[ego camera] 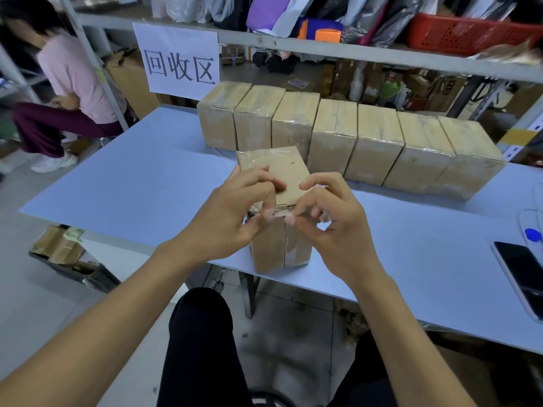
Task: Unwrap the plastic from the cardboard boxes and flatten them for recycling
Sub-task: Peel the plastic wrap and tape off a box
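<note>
Cardboard box (pixel 280 245) wrapped in clear plastic stands upright at the near edge of the pale blue table (pixel 132 186), directly under both hands. The left hand (pixel 232 212) comes in from the left with its fingers curled over the box's top near edge, and the right hand (pixel 329 218) mirrors it from the right. Between them, thumb and fingertips of each hand pinch a stretched strip of plastic wrap (pixel 276 214) at the top front corner of the box; the two hands are close together, almost touching. Behind the box, a row of seven wrapped boxes (pixel 352 142) stands side by side across the table, the nearest of them just beyond the held box. A dark phone (pixel 520 268) lies at the right edge of the table. A paper sign (pixel 179 58) hangs from the shelf rail behind.
</note>
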